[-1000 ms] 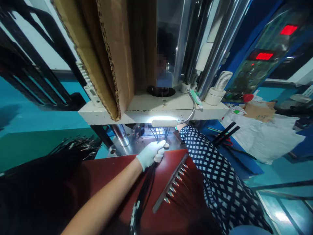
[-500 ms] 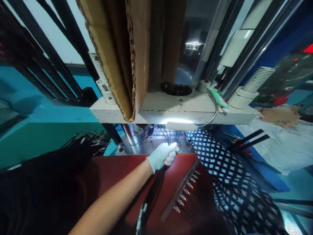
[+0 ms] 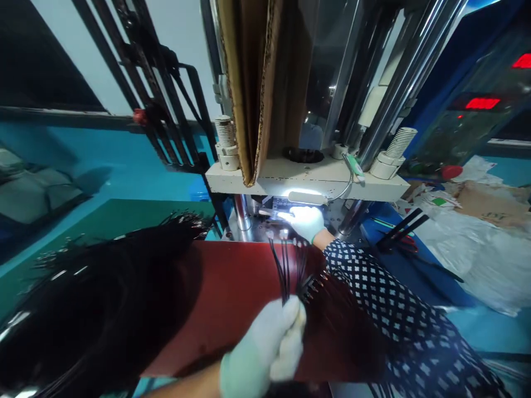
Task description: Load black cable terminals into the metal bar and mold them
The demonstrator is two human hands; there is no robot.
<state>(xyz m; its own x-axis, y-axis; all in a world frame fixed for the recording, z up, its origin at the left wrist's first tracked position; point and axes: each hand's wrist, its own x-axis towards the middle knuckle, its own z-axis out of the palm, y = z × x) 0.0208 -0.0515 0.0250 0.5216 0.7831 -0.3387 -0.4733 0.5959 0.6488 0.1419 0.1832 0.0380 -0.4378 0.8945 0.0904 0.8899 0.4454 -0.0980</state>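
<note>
Left hand [image 3: 271, 337]: gloved, over the red desk [image 3: 232, 276]; its fingers are closed in a fist around a bundle of black cables [image 3: 286, 271].
Black cables: leave the top of the fist and fan into separate strands, their pale ends [image 3: 284, 235] near the desk's far edge.
Right hand [image 3: 307, 222]: gloved, beneath the machine's white plate [image 3: 232, 179], with a thin bar [image 3: 269, 212] at its left. Glare washes out the fingers; how far they are parted, and whether they grip the bar, cannot be told.
Lamp [image 3: 307, 197]: at the plate's front edge, brightly lighting the right hand.
Row of shiny tips [image 3: 319, 280]: just right of the strands; contact between them cannot be judged.
Cable heap [image 3: 103, 293]: a dark mass to the left, partly over a green surface [image 3: 133, 213].
Crushing risk: should the white plate descend with the right hand beneath it, the fingers could be caught.
Tangling risk: the strands are free above the fist, so a slackened grip or sideways swing could cross them or snag them on the shiny tips.
Misplacement risk: glare could hide a bar sitting askew.
</note>
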